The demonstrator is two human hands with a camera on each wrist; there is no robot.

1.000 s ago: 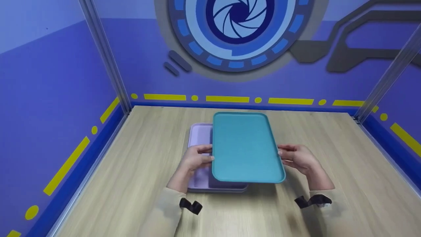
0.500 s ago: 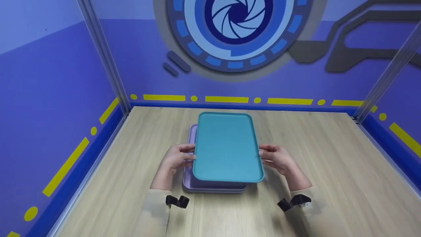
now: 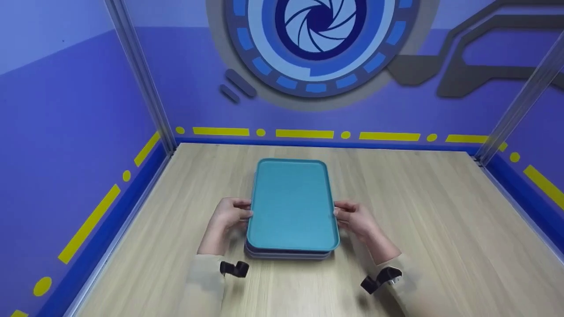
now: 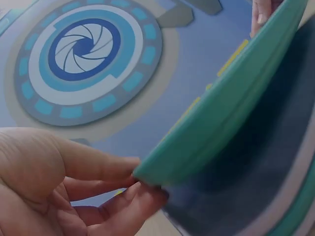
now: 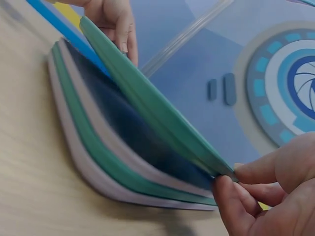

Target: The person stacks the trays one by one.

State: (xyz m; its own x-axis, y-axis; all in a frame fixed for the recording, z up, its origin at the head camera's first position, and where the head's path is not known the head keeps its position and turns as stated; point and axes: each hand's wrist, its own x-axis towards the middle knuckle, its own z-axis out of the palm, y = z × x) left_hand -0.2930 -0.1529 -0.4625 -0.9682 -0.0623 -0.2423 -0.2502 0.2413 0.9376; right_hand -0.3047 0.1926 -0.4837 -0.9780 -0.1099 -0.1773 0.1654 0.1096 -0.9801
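Note:
A teal tray (image 3: 292,204) is held level by both hands, close over a stack of trays (image 3: 288,256). My left hand (image 3: 229,212) pinches its left long edge, thumb on top and fingers beneath. Opposite it, my right hand (image 3: 356,217) pinches the right long edge in the same way. In the right wrist view a dark gap shows between the raised teal tray (image 5: 147,105) and the stack, whose rims (image 5: 93,155) alternate pale purple and green. The left wrist view shows the thumb and fingers on the corner side of the tray's rim (image 4: 206,123).
The stack stands on a light wood table (image 3: 423,211). Blue-purple panels with yellow dashes enclose it at the back wall (image 3: 185,79) and both sides. Metal posts (image 3: 143,79) rise at the rear corners. A black band (image 3: 234,268) sits on each sleeve.
Both hands have carried the teal tray leftward and then down, from right of the stack to right over it. The purple tray underneath is now almost wholly covered.

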